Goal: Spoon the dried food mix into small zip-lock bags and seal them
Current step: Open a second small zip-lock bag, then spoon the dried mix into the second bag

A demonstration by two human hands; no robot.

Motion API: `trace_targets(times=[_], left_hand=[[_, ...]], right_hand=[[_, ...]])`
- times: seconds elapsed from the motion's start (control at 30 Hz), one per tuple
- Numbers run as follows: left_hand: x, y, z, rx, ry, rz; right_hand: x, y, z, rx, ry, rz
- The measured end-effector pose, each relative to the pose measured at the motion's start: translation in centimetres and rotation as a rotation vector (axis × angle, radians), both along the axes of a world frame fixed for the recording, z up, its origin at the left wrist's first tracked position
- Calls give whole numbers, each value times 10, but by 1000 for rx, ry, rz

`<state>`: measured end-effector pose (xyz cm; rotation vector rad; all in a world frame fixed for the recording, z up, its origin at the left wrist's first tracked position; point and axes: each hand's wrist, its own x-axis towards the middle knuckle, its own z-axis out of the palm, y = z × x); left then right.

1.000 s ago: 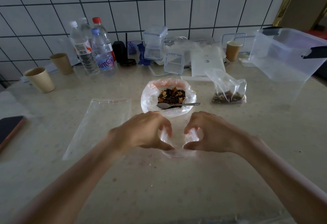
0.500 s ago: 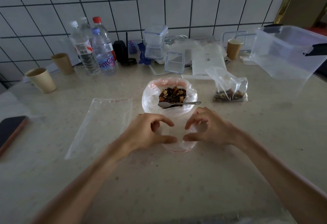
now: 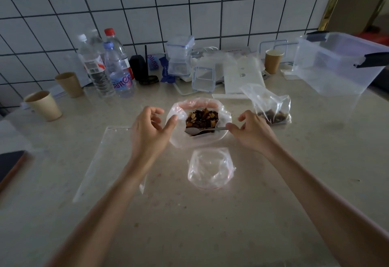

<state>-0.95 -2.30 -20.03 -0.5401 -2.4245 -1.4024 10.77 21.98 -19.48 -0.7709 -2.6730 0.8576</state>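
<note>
You are at the start of a scooping step: the bag is ready and the spoon is being taken up, with no mix in the new bag yet. Next you need to load the spoon and carry it level over the short gap toward you, tipping it inside the open mouth, which looks soft enough to fold shut if bumped.

The large clear plastic bag with its rim rolled down [image 3: 200, 138] sits mid-table and holds the dark dried food mix of nuts and fruit [image 3: 202, 118]. Your left hand [image 3: 150, 129] is beside its left rim, fingers loosely curled and spread; the thumb lies against the plastic, though I cannot tell whether it grips. Your right hand [image 3: 250, 132] pinches the handle end of the thin metal spoon [image 3: 200, 130] between thumb and fingers, its bowl resting in the big bag at the near edge of the mix.

The small clear zip-lock bag with a pink seal strip [image 3: 210, 168] stands just in front of the big bag, mouth propped open, empty. 1 filled small clear bag [image 3: 271, 106] rests to the right, near your right hand.
</note>
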Motion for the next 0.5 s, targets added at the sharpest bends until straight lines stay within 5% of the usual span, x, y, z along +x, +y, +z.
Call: trace_targets(times=[0.2, 0.37, 0.5], left_hand=[[-22, 28, -7, -85, -320, -31], [-22, 39, -18, -143, -240, -32], [-20, 38, -25, -46, -204, -113]], right_hand=[[-18, -6, 5, -582, 146, -50], [-25, -14, 9, -921, 316, 149], [-28, -28, 7, -993, 331, 256]])
